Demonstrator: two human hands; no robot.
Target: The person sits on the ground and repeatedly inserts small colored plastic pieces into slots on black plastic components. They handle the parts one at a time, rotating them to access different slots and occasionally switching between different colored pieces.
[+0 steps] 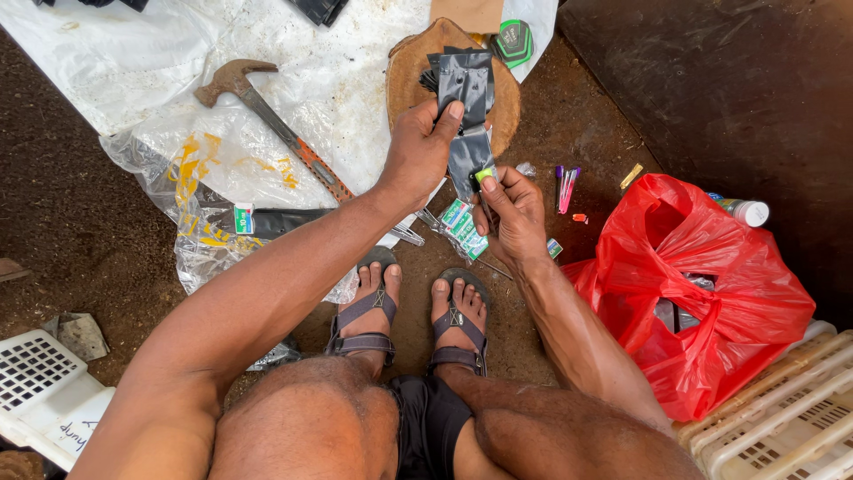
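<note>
**A:** I'm watching the head view from my desk. What do you make of the left hand [418, 147]?

**B:** I see it raised over the wooden block [407, 67], fingers curled together and the thumb [450, 116] pressed flat against a strip of black plastic [468, 133]. It's pinched tight on the strip's upper part; the strip hangs down from there toward the other hand.

**A:** And the right hand [514, 213]?

**B:** From my seat it sits just below and to the right of the left one. Its thumb and forefinger are closed on a small green piece [484, 174] at the lower end of the strip. The other fingers are folded in toward the palm. I can't tell what the green piece is.

**A:** What lies around them?

**B:** I see small green-and-white packets [462, 227] on the ground just under the right hand, and pink and purple sticks [565, 187] a little to its right. A red plastic bag [693, 284] sits near the right forearm. On the left, a hammer [267, 116] rests on clear plastic sheeting [187, 133], well apart from both hands.

**A:** And the feet?

**B:** In sandals [458, 333], side by side on the dirt, below the hands.
</note>
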